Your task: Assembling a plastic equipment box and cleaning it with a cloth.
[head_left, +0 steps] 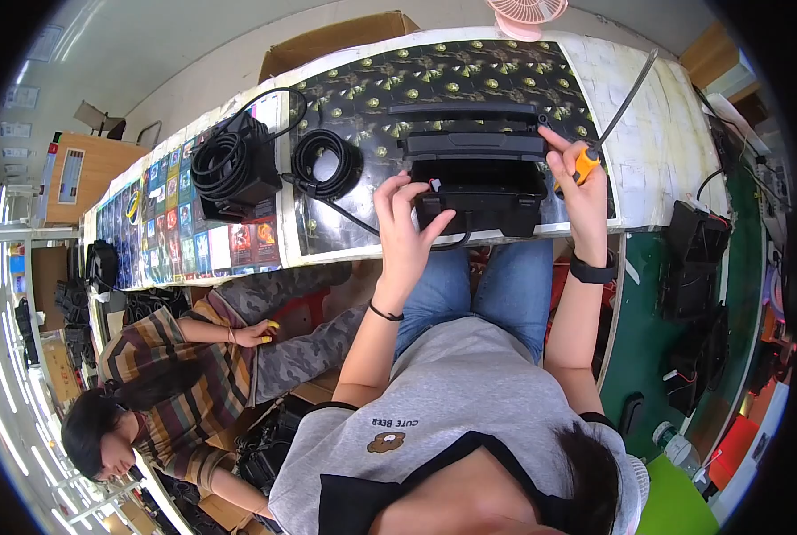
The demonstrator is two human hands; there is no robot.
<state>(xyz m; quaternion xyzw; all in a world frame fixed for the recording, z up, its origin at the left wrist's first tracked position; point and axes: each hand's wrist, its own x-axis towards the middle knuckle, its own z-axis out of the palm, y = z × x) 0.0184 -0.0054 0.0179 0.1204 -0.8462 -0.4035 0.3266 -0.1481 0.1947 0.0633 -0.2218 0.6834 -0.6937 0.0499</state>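
Observation:
A black plastic box (496, 214) stands at the table's near edge, its hinged lid (470, 143) raised toward the far side. My left hand (403, 218) grips its left side, thumb against the front wall and fingers near the rim. Beside those fingers a small white connector (435, 185) shows at the box's opening. In my right hand (581, 183) is a screwdriver (587, 163) with a yellow-orange handle, its long shaft slanting up and away to the right. The right index finger reaches to the lid's right corner. A black cable (354, 215) runs left from the box to a coil (325, 165).
Farther left sits another black unit (238, 201) with coiled cable. A pink fan (525, 18) stands at the far edge. More black boxes (694, 241) lie on a green surface (644, 357) at right. A co-worker (193, 374) in a striped top sits at left.

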